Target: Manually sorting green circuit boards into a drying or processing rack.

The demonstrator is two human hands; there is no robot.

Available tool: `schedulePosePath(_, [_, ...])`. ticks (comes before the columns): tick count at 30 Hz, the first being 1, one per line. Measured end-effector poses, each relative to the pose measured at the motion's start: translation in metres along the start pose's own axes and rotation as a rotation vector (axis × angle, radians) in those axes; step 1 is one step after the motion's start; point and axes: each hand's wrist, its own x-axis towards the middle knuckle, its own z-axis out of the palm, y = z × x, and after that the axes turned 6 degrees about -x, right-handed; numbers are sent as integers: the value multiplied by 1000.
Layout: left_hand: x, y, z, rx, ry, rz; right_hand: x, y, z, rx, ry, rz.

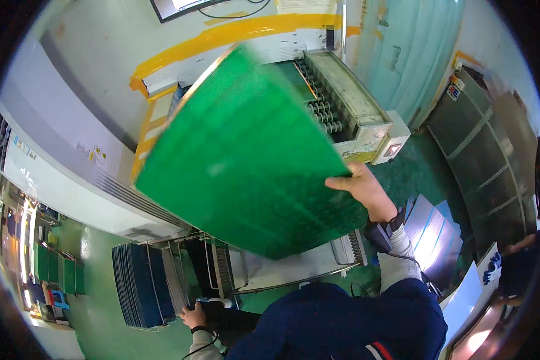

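While the right hand grips its right edge, the green panel reaches leftward and up; I can't tell whether the left hand, near dark panels, is closed.

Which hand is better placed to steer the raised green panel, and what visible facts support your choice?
Probably the right hand: it grips the green panel by its right edge, thumb across the face. The left hand is low down beside the racked dark blue panels, apart from the green panel.
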Motion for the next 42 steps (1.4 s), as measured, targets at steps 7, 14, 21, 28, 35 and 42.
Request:
schedulePosePath(7, [-4, 3, -6, -53, -6, -20, 3, 31, 40, 665, -29, 60])
schedulePosePath(14, [-5, 6, -4, -63, -20, -13, 0, 71, 97, 913, -317, 260])
schedulePosePath(21, [-11, 0, -2, -34, 56, 4, 6, 127, 132, 1131, -194, 424])
schedulePosePath(28, [-10, -5, -5, -47, 55, -21, 21, 130, 147, 1121, -181, 471])
schedulePosePath(35, [-4, -5, -1, -61, 51, -44, 28, 126, 157, 1051, -189, 534])
schedulePosePath(42, [-1, -4, -1, -57, 72, -40, 35, 123, 161, 1027, -158, 541])
